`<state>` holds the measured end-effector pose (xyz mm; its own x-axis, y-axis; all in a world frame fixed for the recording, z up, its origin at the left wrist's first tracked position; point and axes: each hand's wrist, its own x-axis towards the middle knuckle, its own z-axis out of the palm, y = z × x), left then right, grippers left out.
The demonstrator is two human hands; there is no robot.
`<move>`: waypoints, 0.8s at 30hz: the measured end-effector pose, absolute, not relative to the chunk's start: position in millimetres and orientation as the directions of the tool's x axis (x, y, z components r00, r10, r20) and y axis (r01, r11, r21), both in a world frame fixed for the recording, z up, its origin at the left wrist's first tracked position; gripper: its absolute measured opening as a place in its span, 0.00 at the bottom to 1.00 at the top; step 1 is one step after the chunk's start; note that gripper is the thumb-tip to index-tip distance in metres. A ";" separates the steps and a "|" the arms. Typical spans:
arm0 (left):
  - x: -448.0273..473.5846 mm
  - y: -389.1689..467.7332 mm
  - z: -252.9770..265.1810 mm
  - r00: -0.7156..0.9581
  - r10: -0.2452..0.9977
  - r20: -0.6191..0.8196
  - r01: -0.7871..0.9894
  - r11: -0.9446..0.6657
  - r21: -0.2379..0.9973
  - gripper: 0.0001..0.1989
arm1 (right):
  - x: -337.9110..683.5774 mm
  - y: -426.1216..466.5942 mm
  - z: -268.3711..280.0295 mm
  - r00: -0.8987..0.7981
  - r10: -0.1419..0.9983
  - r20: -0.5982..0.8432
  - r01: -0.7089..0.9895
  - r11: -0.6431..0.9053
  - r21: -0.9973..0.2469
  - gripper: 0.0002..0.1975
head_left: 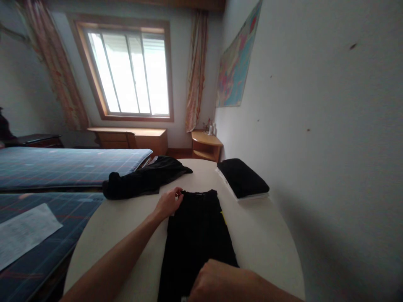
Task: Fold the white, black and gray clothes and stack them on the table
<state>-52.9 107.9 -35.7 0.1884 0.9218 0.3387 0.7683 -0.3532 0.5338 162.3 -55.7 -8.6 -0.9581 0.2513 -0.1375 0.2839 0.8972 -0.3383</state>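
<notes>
A pair of black pants (200, 235), narrow and laid lengthwise, lies on the round white table (132, 247) in front of me. Its waistband end points away from me, and a bit of yellow shows at its right edge. My left hand (169, 203) pinches the far left corner by the waistband. Close to me, my right hand (217, 281) is curled on the lower part of the pants; its fingertips are hidden under the hand.
Another black garment (145, 178) lies loosely bunched at the table's far left. A folded black garment (244, 178) rests on something white at the far right, near the wall. Plaid mattresses (75, 165) are on the left, one with a paper sheet (28, 233).
</notes>
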 end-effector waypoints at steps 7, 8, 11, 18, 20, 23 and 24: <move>-64.6 107.4 -42.2 0.247 0.922 0.299 0.734 -0.379 0.563 0.16 | 153.2 -55.2 -10.8 -0.927 0.239 -0.289 0.352 0.820 -0.452 0.03; -67.9 106.8 -42.4 0.254 0.920 0.300 0.730 -0.385 0.564 0.17 | 152.6 -48.6 -2.2 -0.932 0.266 -0.245 0.357 0.786 -0.504 0.03; -78.0 106.6 -43.7 0.282 0.900 0.331 0.709 -0.428 0.560 0.18 | 149.5 -19.2 19.7 -0.796 0.598 -0.092 0.551 0.654 -0.519 0.09; -85.1 112.3 -50.7 0.295 0.873 0.388 0.652 -0.481 0.587 0.10 | 122.8 65.3 6.4 -0.377 0.894 0.243 0.793 0.447 -0.414 0.14; -85.2 112.7 -50.9 0.287 0.876 0.387 0.654 -0.475 0.589 0.11 | 112.4 80.6 -2.6 -0.383 0.885 0.264 0.796 0.461 -0.392 0.18; -87.3 112.4 -51.0 0.289 0.878 0.383 0.645 -0.474 0.599 0.12 | 100.9 93.0 -12.7 -0.383 0.890 0.247 0.800 0.453 -0.394 0.14; -88.2 112.5 -51.4 0.302 0.871 0.387 0.634 -0.487 0.601 0.13 | 98.9 94.9 -15.0 -0.382 0.891 0.243 0.790 0.452 -0.414 0.12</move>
